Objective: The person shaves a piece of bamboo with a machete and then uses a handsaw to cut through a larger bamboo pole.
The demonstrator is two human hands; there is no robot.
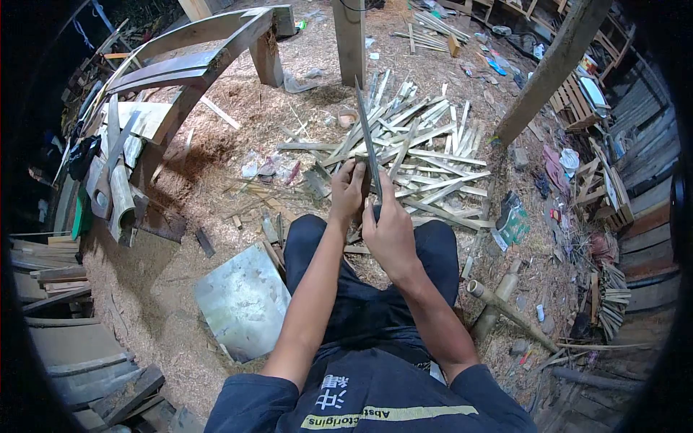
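Observation:
A long narrow metal blade [367, 128] points up and away from me, in front of my knees. My right hand [390, 234] is wrapped round its lower end, where a dark handle shows in part. My left hand [349, 193] is closed on a short dark piece of wood [366, 189] just left of the blade. Beyond both hands lies a heap of split wooden strips [433, 159].
A wooden frame [170, 72] stands at the upper left, with a handsaw [101, 189] on it. Posts rise at the top centre and upper right [548, 79]. A metal sheet [245, 303] lies by my left knee, bamboo pipes [512, 314] by my right.

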